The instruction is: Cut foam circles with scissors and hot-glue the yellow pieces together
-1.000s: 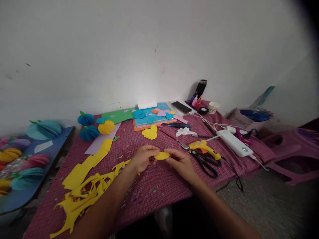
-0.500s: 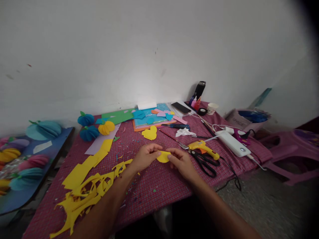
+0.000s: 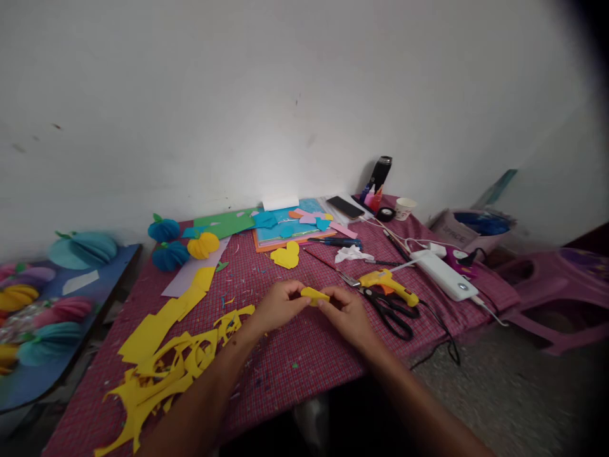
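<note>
A small yellow paper piece [image 3: 314, 295] is pinched between both hands above the checked cloth. My left hand [image 3: 281, 304] grips its left end, and my right hand [image 3: 347, 314] grips its right end with thumb and fingers. The piece looks narrow, tilted or folded. Beyond the hands lie more yellow paper cutouts [image 3: 285, 255]. To the right of my right hand are a yellow glue gun [image 3: 389, 284] and black-handled scissors [image 3: 392, 312].
Yellow paper scraps [image 3: 157, 381] spread at the front left, near my left forearm. Paper pumpkins [image 3: 170, 255] stand at the back left. A white power bank [image 3: 442, 274] with cables, a phone [image 3: 345, 207] and a paper cup [image 3: 404, 208] are on the right.
The yellow piece between my fingers has gone from a wide rounded shape to a narrower one. Both hands have shifted slightly.
</note>
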`<state>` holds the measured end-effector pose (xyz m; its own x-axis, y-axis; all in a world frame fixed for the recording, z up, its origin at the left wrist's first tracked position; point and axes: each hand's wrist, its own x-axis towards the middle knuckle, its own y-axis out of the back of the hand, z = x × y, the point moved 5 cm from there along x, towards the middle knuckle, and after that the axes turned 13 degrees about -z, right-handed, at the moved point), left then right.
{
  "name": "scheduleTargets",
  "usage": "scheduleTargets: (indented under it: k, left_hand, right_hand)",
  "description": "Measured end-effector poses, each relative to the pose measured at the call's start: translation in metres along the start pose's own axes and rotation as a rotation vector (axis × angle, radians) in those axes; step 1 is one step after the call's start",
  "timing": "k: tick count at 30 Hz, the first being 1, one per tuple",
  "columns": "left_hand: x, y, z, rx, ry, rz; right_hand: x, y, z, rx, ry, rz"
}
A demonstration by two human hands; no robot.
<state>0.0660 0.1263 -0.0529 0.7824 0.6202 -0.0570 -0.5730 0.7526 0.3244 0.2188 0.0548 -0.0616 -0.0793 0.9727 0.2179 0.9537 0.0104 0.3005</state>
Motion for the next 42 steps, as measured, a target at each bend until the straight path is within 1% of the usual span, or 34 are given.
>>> scheduleTargets:
  k: [3,6,8,11,13,15,18,20,23,26,28,30,33,36,39,42]
  left_hand:
    - [-0.002,0.0,0.011,0.101,-0.1,0.026]
    - [-0.005,0.001,0.023,0.195,-0.26,0.065]
    - [-0.006,0.001,0.027,0.22,-0.348,0.085]
    - [-0.007,0.001,0.03,0.23,-0.401,0.097]
    - [-0.007,0.001,0.03,0.234,-0.378,0.089]
    - [-0.006,0.0,0.027,0.233,-0.297,0.055]
    - [-0.004,-0.004,0.018,0.182,-0.147,-0.038]
    - [-0.003,-0.006,0.011,0.138,-0.091,-0.077]
    - [-0.001,-0.007,0.002,0.088,-0.057,-0.087]
    - [0.002,-0.007,-0.004,-0.005,-0.055,-0.082]
    - [0.003,-0.006,-0.005,-0.083,-0.066,-0.065]
    - [0.003,-0.004,-0.003,-0.123,-0.076,-0.048]
    - [0.001,-0.003,0.002,-0.04,-0.074,-0.059]
    - [0.0,-0.001,0.006,0.089,-0.068,-0.054]
    - [0.0,0.002,0.008,0.194,-0.089,-0.029]
    - [-0.001,0.004,0.008,0.342,-0.12,0.009]
  right_hand:
    - [0.001,0.0,-0.004,-0.102,0.08,0.007]
    - [0.002,-0.001,-0.004,-0.184,0.151,0.02]
    - [0.002,-0.001,-0.004,-0.225,0.179,0.022]
    - [0.0,-0.002,-0.007,-0.234,0.195,0.016]
    - [-0.001,-0.002,-0.011,-0.216,0.191,0.016]
    - [-0.001,-0.002,-0.013,-0.193,0.159,0.005]
    - [0.0,-0.003,-0.009,-0.185,0.051,-0.009]
    - [0.001,-0.004,-0.003,-0.184,-0.018,-0.011]
    - [0.001,-0.004,0.004,-0.127,-0.076,-0.003]
    - [0.001,-0.002,0.008,-0.026,-0.113,-0.001]
    - [0.001,-0.001,0.007,0.016,-0.13,-0.018]
    - [0.002,0.0,0.003,0.022,-0.138,-0.071]
    - [0.005,0.0,-0.004,-0.003,-0.148,-0.193]
    - [0.01,0.002,-0.008,-0.061,-0.19,-0.247]
    - [0.017,0.002,-0.007,-0.244,-0.235,-0.291]
    - [0.023,0.0,-0.005,-0.417,-0.25,-0.323]
